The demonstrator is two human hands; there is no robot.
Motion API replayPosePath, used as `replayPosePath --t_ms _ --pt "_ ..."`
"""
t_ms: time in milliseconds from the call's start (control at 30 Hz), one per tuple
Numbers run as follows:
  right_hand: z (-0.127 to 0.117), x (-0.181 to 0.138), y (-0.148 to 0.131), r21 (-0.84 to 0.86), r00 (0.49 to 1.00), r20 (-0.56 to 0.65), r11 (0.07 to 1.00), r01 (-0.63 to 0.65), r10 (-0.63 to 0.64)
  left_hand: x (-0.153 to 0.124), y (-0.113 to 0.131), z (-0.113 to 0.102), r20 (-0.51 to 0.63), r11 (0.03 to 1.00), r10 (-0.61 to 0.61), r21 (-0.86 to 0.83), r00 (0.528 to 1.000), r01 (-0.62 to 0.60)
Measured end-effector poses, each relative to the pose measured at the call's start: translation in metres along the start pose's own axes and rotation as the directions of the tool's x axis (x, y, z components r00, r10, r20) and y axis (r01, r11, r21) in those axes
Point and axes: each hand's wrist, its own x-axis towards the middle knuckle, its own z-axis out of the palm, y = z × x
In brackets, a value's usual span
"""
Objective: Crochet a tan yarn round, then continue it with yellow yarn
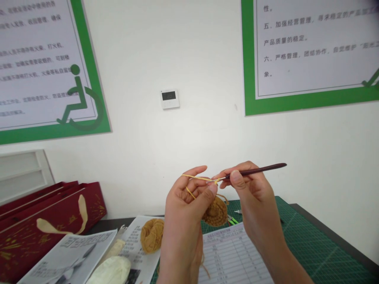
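Observation:
My right hand (pixel 251 189) grips a crochet hook (pixel 263 169) with a dark red-brown handle, its metal tip pointing left. My left hand (pixel 189 205) pinches a round brown crochet piece (pixel 215 213) between thumb and fingers, and the piece hangs below the thumb. A strand of yellow yarn (pixel 194 177) runs over the raised left index finger to the hook tip, where a small yellow loop shows by the left thumb. Beyond the left wrist, a ball of brown yarn (pixel 152 235) rests on printed paper.
A green cutting mat (pixel 314 236) covers the table on the right, with a printed form (pixel 233 256) on it. Left are a pale round bundle (pixel 111 270), papers (pixel 71 256) and dark red gift bags (pixel 53 213). Green-handled tools (pixel 233 221) lie behind the hands. A wall panel (pixel 169 99) hangs above.

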Motion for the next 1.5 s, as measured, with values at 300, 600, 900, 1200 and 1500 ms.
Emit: replayPosePath --t_ms 300,600,900,1200,1500 --pt "-0.0017 0.0029 0.0041 0.079 0.995 0.038 0.992 -0.095 0.093 0.0024 -0.0008 -0.0031 0.026 1.000 -0.002 0.018 1.000 0.002" --pt "-0.0021 0.0034 0.0022 0.183 0.979 0.069 0.963 -0.200 0.190 0.0012 0.0020 -0.0048 0.050 0.999 -0.013 0.039 0.999 0.011" --pt "-0.0026 0.0042 -0.0012 0.196 0.975 0.079 0.955 -0.221 0.209 0.0001 0.0053 -0.0040 0.048 0.999 -0.016 0.052 0.999 0.014" --pt "-0.0022 0.0045 -0.0007 0.186 0.981 0.074 0.964 -0.191 0.180 0.0003 0.0066 -0.0034 0.056 0.998 -0.020 0.056 0.998 0.016" --pt "-0.0039 0.0020 -0.0024 0.094 0.992 0.084 0.990 -0.106 0.098 0.0003 0.0069 -0.0041 0.056 0.998 0.017 0.056 0.998 -0.020"
